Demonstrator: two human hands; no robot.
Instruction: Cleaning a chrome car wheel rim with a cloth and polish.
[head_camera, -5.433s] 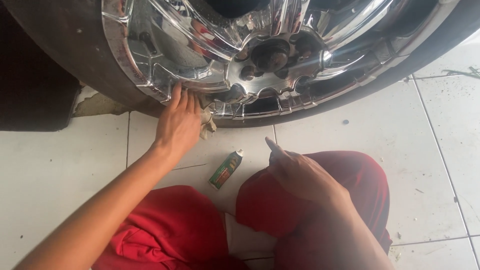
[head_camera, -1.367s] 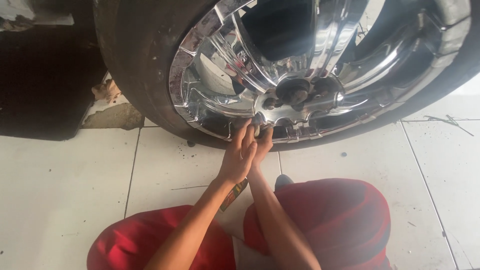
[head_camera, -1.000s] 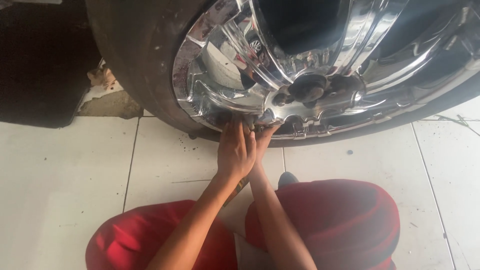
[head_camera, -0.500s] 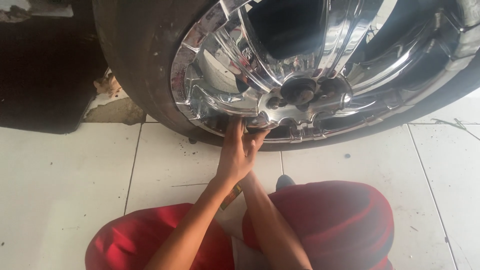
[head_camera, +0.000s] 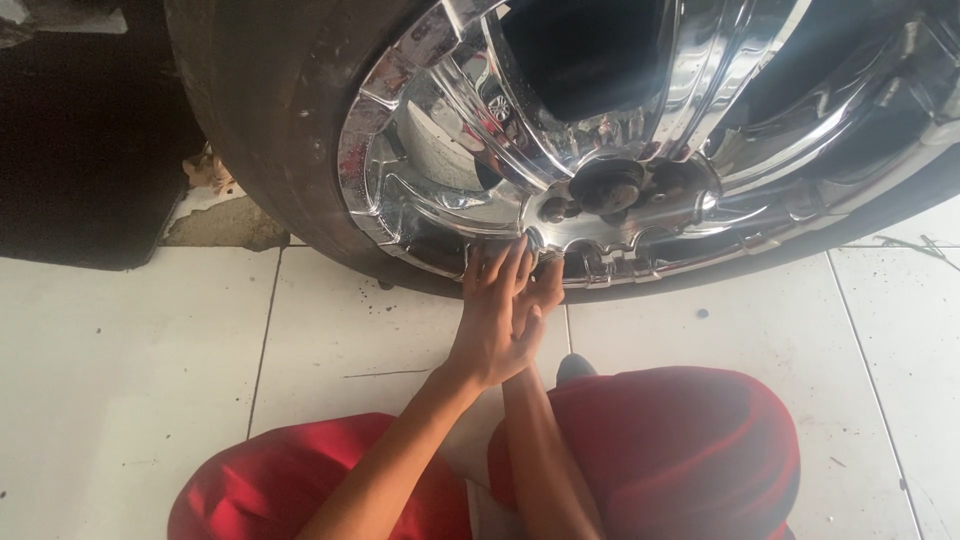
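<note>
Both hands meet at the lower edge of the chrome rim (head_camera: 640, 130), at about 6 o'clock from the hub (head_camera: 610, 185). The left hand (head_camera: 495, 325) lies in front, fingers together and straight, pointing up toward 12 o'clock, tips touching the rim's lower lip. The right hand (head_camera: 545, 290) sits just behind it at 2 o'clock, mostly hidden; whether its fingers grip anything I cannot tell. The wheel stands upright on the white tile floor (head_camera: 130, 380), its face turned toward the person, spokes running out from the hub toward 11 and 2 o'clock. The black tyre (head_camera: 270, 130) wraps the rim at 9 o'clock. Red trousers (head_camera: 690, 450) fill the bottom, at 5 o'clock from the hands. A dark mat (head_camera: 80, 150) lies at 10 o'clock.
</note>
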